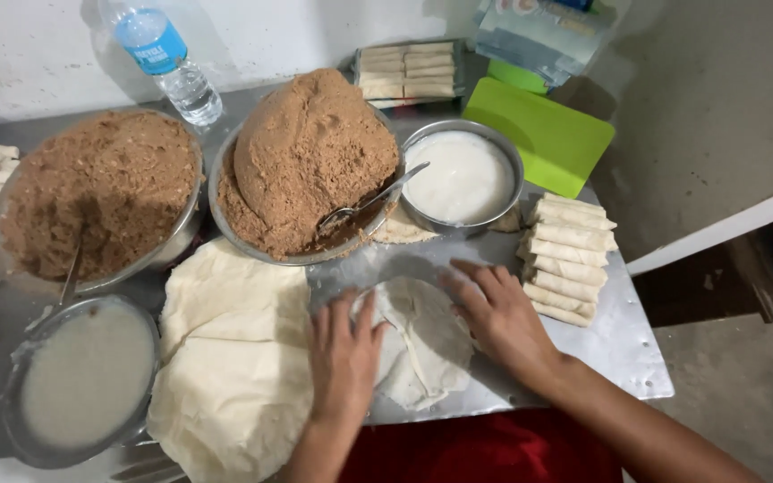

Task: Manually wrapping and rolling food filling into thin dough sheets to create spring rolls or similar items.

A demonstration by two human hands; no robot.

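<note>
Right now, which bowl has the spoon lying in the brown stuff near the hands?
Find the metal table. The middle bowl, above both hands, holds a tall brown mound with a metal spoon resting on its right side. The other brown bowl is flatter and farther left.

A metal table [637, 358] fills the view, its steel top dull and smeared, its right corner jutting over a grey concrete floor [726, 116] that is scuffed and speckled. Far across the table runs a white wall [38, 54], stained and a little grubby, the tabletop pushed right up against it. On the right, a white board [717, 231] slants over the floor, with dark wooden furniture [762, 277] below it. The light is soft and even, with only faint shadows on the steel.
</note>
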